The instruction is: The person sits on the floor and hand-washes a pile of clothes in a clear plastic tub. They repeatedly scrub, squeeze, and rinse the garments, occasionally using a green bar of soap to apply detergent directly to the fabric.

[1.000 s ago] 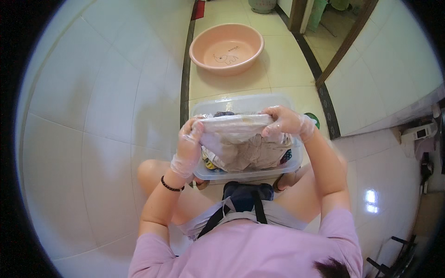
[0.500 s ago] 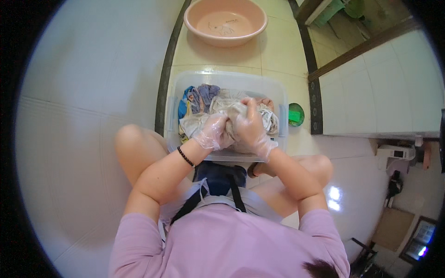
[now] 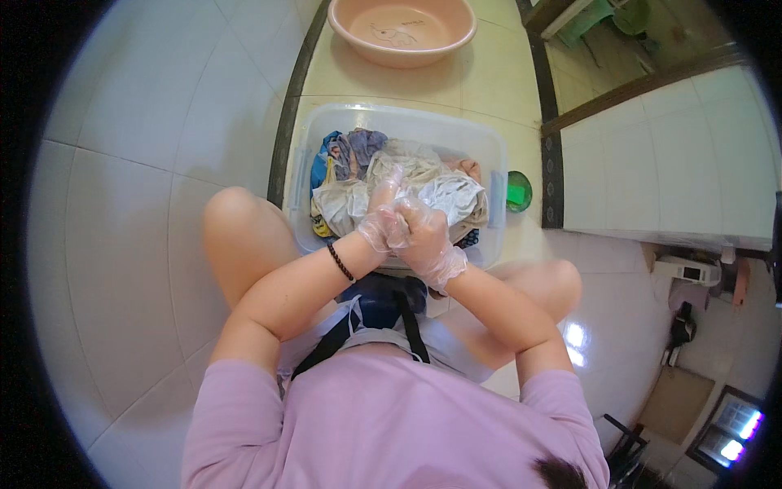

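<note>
Both my hands wear clear plastic gloves and meet over the near side of a clear plastic tub (image 3: 326,122). My left hand (image 3: 386,208) points away from me, its visible fingers stretched out over the laundry. My right hand (image 3: 425,236) is closed in a fist against the base of my left hand; what its fingers hold is hidden. Beneath them lie crumpled white cloths (image 3: 452,194). A grey-purple cloth (image 3: 358,151) and a blue cloth (image 3: 320,171) fill the tub's left end. A peach cloth (image 3: 468,168) shows at its right.
A round peach basin (image 3: 399,53) stands beyond the tub on the yellowish tiles. Right of the tub sits a green bowl (image 3: 519,191) with a bright green block in it. My bent knees flank the tub; a dark-edged wall runs along its left.
My hands have come nearer to me and turned. The pale cloth that was bunched between them now lies spread in the tub. The view has shifted slightly.
</note>
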The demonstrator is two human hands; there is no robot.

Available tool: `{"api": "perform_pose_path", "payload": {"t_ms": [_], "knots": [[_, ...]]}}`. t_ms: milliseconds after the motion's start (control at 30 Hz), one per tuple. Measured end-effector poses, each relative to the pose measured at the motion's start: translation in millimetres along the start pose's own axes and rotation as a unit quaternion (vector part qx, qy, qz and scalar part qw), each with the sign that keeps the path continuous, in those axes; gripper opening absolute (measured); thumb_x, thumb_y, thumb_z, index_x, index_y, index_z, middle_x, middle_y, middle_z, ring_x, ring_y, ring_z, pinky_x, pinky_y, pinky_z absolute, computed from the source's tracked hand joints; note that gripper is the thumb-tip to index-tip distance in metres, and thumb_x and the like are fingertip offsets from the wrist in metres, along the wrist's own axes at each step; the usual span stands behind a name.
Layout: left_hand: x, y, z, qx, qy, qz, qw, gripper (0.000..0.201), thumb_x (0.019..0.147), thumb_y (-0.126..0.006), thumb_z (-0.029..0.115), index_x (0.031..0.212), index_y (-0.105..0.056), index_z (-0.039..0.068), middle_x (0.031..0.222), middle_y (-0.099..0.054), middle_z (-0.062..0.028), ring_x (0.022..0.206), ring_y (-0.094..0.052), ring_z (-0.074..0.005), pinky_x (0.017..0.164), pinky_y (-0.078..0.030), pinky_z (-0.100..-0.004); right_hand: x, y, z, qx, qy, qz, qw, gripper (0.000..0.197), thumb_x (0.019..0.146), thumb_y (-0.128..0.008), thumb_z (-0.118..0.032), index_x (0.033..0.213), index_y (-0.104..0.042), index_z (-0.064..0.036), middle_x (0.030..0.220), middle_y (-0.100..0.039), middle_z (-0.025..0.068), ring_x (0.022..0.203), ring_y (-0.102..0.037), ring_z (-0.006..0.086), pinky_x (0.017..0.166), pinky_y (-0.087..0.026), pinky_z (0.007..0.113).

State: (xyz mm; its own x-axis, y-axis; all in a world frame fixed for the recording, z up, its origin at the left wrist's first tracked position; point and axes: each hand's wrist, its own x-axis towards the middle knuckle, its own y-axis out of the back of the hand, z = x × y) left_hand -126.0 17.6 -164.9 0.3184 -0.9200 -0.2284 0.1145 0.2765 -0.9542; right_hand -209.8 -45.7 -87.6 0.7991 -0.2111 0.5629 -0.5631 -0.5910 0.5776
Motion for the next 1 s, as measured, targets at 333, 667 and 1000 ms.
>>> {"api": "perform_pose_path", "payload": {"t_ms": [333,667,1000], "knots": [[-26,-88,11,0.083,0.107,0.083,0.987,0.05,0.089,-0.041,0.05,0.104,-0.056,0.005,0.102,-0.061,-0.0085,0.088,-0.06,-0.0193,0.078,-0.049,-0.0314,7,44,34,0.269,-0.396,-0.023,0.878,0.03,0.084,-0.059,-0.035,0.087,-0.065,-0.0057,0.068,-0.057,-0.0008,0.056,-0.045,0.01,0.056,-0.038,0.023],[-49,-93,38,0.399,0.03,0.032,0.916,0.055,0.083,-0.059,0.046,0.111,-0.052,-0.001,0.098,-0.059,-0.0071,0.086,-0.056,-0.0118,0.075,-0.047,-0.0254,-12,82,48,0.422,-0.429,-0.094,0.793,0.021,0.082,-0.062,-0.024,0.082,-0.064,-0.0031,0.069,-0.057,-0.002,0.06,-0.049,0.0057,0.053,-0.039,0.021],[-20,-72,6,0.338,-0.09,0.089,0.933,0.03,0.091,-0.05,0.03,0.102,-0.056,0.003,0.089,-0.058,-0.0009,0.077,-0.053,-0.0081,0.069,-0.044,-0.0215,9,45,9,0.167,-0.325,0.063,0.929,0.03,0.081,-0.06,-0.032,0.07,-0.06,-0.0034,0.063,-0.059,0.0102,0.062,-0.058,0.016,0.058,-0.047,0.029]]}}
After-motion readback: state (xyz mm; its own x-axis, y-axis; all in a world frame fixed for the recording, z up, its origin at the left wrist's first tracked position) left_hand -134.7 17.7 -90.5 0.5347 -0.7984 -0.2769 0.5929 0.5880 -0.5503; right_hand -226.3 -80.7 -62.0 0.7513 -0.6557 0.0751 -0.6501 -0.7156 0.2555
